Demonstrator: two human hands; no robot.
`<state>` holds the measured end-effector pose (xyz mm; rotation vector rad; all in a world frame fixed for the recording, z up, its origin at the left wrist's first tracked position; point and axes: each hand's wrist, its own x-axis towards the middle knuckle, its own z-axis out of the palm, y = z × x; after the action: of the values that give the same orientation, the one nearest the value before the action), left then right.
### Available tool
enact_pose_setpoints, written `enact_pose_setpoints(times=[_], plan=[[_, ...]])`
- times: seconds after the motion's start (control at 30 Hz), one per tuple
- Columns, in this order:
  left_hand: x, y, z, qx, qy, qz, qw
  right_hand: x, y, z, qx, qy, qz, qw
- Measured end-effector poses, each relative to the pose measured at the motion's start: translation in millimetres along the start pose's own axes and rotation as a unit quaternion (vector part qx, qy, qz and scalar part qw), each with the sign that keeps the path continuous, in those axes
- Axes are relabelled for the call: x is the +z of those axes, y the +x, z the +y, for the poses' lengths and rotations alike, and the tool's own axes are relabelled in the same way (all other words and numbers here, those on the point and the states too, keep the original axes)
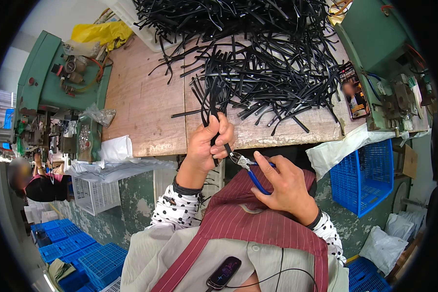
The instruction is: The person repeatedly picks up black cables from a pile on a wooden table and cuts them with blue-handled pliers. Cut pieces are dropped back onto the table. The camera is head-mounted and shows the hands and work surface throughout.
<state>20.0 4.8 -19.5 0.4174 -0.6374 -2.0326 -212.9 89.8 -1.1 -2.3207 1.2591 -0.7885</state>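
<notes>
Pliers (246, 165) nip strip (218, 127) below left fingers (222, 146).

left hand (210, 143) raised and fisted, right hand (283, 187) curled closed just beside it, forearms bent inward

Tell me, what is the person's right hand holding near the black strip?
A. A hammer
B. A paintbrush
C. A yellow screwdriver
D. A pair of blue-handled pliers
D: the right hand grips blue-handled pliers, their metal nose pointing at the black strip held in the left hand.
</notes>
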Motion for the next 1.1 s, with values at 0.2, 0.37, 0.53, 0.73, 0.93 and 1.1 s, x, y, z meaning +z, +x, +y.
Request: enact_pose_setpoints(times=[0.2, 0.37, 0.53, 0.73, 0.93, 1.1], plan=[[8, -7, -13, 0.082, 0.055, 0.140, 0.985, 18, -6, 2, 0.055, 0.036, 0.004, 0.998], [-16, -7, -16, 0.224, 0.512, 0.226, 0.798, 23, -8, 4, 0.078, -0.027, 0.036, 0.996], [-62, -13, 38, 0.186, 0.836, 0.317, 0.409, 19, -11, 9, 0.082, -0.023, 0.055, 0.995], [-101, -11, 47, 0.181, 0.854, 0.311, 0.377, 18, -8, 6, 0.084, -0.007, 0.039, 0.996], [-77, -8, 31, 0.186, 0.610, 0.295, 0.712, 16, -7, 7, 0.074, -0.020, 0.058, 0.995], [-14, -5, 17, 0.145, 0.171, 0.164, 0.961, 15, -2, 3, 0.065, 0.002, 0.064, 0.996]])
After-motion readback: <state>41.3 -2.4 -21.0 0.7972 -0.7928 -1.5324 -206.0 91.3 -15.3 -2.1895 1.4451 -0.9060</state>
